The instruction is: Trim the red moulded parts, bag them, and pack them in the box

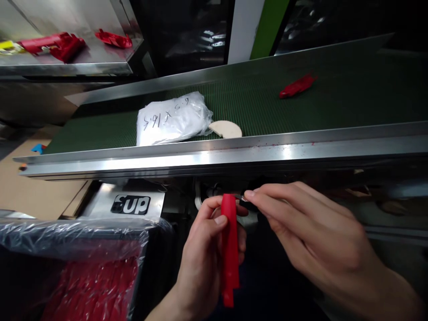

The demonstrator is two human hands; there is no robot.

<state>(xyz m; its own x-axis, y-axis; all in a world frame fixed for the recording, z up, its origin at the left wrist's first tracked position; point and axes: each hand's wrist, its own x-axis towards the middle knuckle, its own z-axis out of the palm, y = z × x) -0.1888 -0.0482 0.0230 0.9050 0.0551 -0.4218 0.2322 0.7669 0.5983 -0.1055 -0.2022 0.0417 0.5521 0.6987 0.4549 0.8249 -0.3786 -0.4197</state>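
My left hand (203,249) is closed around a long, narrow red plastic part (229,249), thumb on its near face and fingers behind it. The part stands roughly upright, with a stepped lower end. My right hand (310,227) pinches a small metal blade (239,197) between thumb and fingers; its tip meets the right side of the part's top end. Most of this tool is hidden in the right hand, so its full shape cannot be made out.
Ahead runs a green conveyor belt (257,107) with a metal rim (287,149). On it lie a white plastic-wrapped package (174,118), a pale disc (227,129) and a red piece (297,86). A plastic-lined bin (143,258) of red parts (96,285) stands lower left.
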